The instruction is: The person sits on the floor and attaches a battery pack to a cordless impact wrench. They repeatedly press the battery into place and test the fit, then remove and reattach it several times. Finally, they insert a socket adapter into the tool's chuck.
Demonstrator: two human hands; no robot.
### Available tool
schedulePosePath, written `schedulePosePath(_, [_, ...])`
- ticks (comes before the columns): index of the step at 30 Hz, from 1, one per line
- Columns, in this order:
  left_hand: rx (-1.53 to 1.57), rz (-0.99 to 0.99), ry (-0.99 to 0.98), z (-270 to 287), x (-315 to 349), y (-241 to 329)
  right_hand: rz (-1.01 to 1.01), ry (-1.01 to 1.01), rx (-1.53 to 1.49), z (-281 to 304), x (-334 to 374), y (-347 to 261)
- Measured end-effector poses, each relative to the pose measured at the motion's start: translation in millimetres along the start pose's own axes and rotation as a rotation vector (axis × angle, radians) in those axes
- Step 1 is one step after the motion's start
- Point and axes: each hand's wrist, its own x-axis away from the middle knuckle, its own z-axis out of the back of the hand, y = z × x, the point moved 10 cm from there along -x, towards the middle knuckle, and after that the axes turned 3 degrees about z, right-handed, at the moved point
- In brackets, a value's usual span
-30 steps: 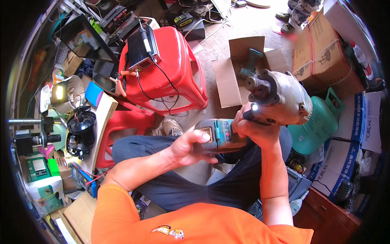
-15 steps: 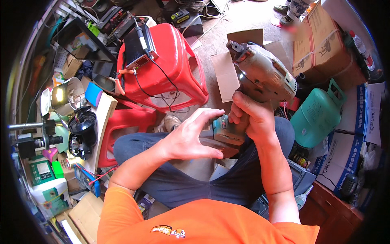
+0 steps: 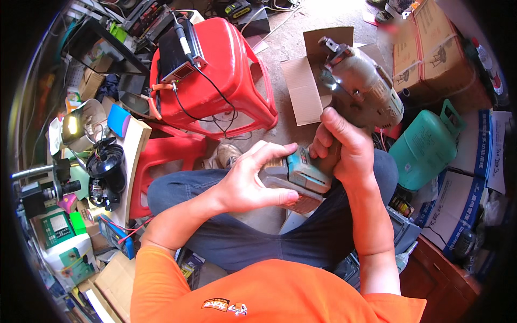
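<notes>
A worn, dusty cordless impact wrench (image 3: 366,89) is tilted above my lap, its square drive toward the far left and a small work light lit. My right hand (image 3: 350,142) is closed round its handle, the thumb along the upper side. The teal foot of the tool (image 3: 309,171) shows below that hand. My left hand (image 3: 245,180) grips the battery pack (image 3: 304,202) at the foot, thumb on the near side and index finger on the far side. Its other fingers are partly hidden. I cannot tell whether the pack is fully seated.
A red plastic stool (image 3: 226,70) carries a black soldering station (image 3: 182,59) with a trailing cable. Beyond the wrench stands an open cardboard box (image 3: 301,89). A green gas cylinder (image 3: 425,145) and cartons (image 3: 452,204) stand at right. A cluttered bench (image 3: 137,156) lies left.
My left hand has moved onto the battery pack and closed on it; before, its fingers were spread beside it. The wrench has shifted slightly to the right in my right hand.
</notes>
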Motion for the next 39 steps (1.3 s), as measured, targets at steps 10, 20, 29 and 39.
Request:
schedulePosePath(10, [0.247,0.139,0.002,3,4,-15,-0.055,0.021,-0.076,-5,-2,8])
schedulePosePath(20, [0.445,0.271,-0.098,-10,4,-36,-0.12,0.014,-0.035,4,-8,21])
schedulePosePath(29, [0.41,0.22,-0.027,-2,0,-24,-0.083,0.013,-0.21,3,-4,19])
schedulePosePath(39, [0.275,-0.209,0.286,32,-8,7,0.091,0.091,-0.426,11,-10,5])
